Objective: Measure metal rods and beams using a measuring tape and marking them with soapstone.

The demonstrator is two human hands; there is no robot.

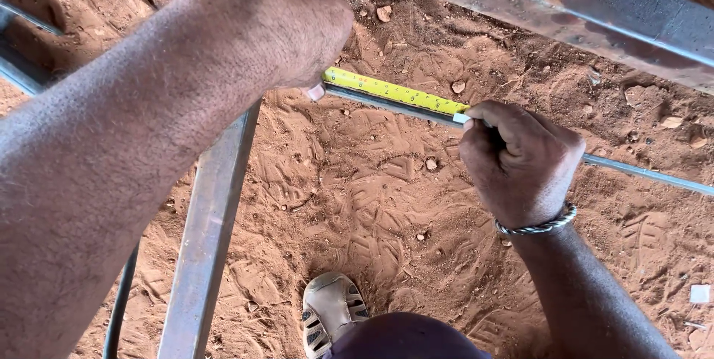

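Filling the upper left of the view, the left forearm runs in from the lower left corner and blocks much of what lies behind it. The left hand (286,24) is curled closed, thumb tip pressing down one end of a yellow tape (390,92); what its other fingers do is hidden under the knuckles. The tape lies flat along a thin grey rod (647,171), which slopes down to the right and is cut off at the frame's right edge. The right hand (520,159) is closed in a fist at the tape's other end, pinching a small white marker (461,117) against the rod; most of the marker is buried in the fist, so its kind cannot be told. A twisted metal bracelet (537,227) circles the right wrist.

A flat steel bar (204,240) runs from below the left hand to the bottom edge. A wider rusty beam (595,9) crosses the top right corner, cut off on both ends. Below, one sandal (331,314) shows, partly hidden by dark clothing. The ground (372,203) is loose red soil, marked with shoe prints and scattered small stones.
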